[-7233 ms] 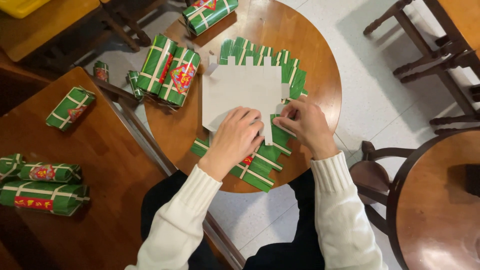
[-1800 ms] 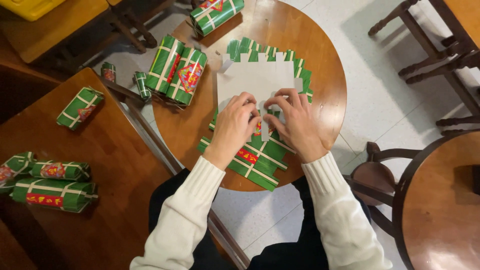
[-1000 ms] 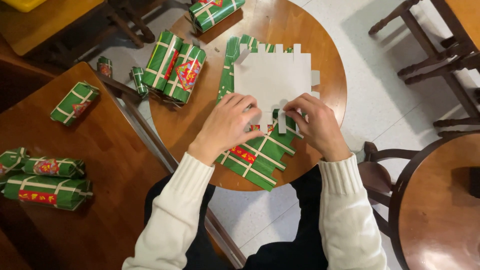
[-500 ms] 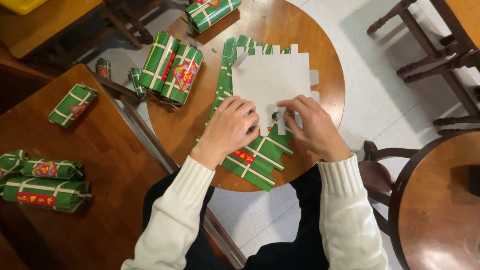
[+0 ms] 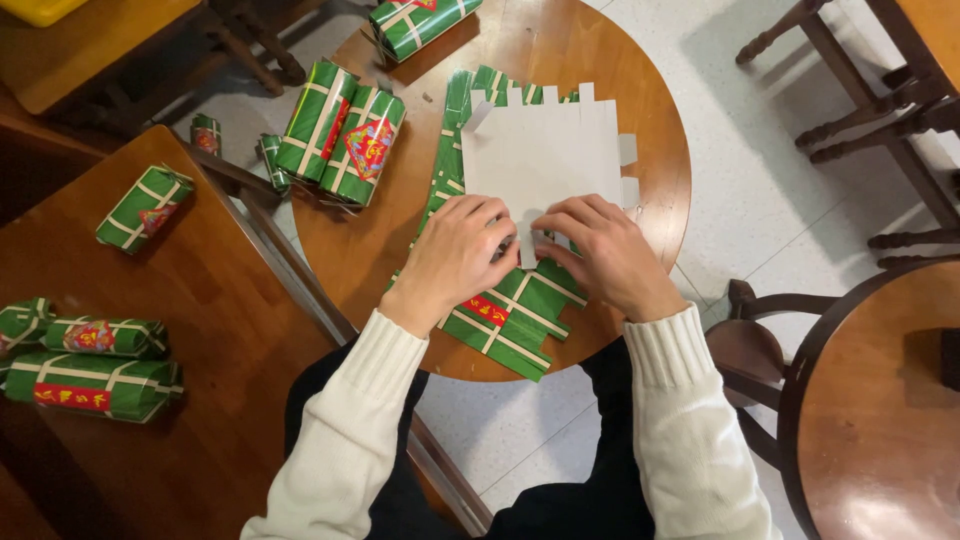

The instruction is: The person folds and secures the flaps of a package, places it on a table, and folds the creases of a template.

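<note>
White sleeves come first, and both hands rest on a flat card sheet [image 5: 545, 160] on the round table [image 5: 650, 215]. The left hand [image 5: 455, 255] is curled, fingertips pressing a small tab at the sheet's near edge. The right hand [image 5: 605, 250] pinches the same tab from the other side. The sheet lies white side up, and its green printed side shows at the near flap [image 5: 510, 315].

I judge this box is at the beginning: only one tab is being folded, no wall stands yet. Many boxes are already finished: two [image 5: 345, 130] lie left on this table, one [image 5: 420, 20] at the far edge, and others [image 5: 90, 365] on the left table. Chairs [image 5: 860, 100] stand to the right, well apart. Nothing blocks the hands.
</note>
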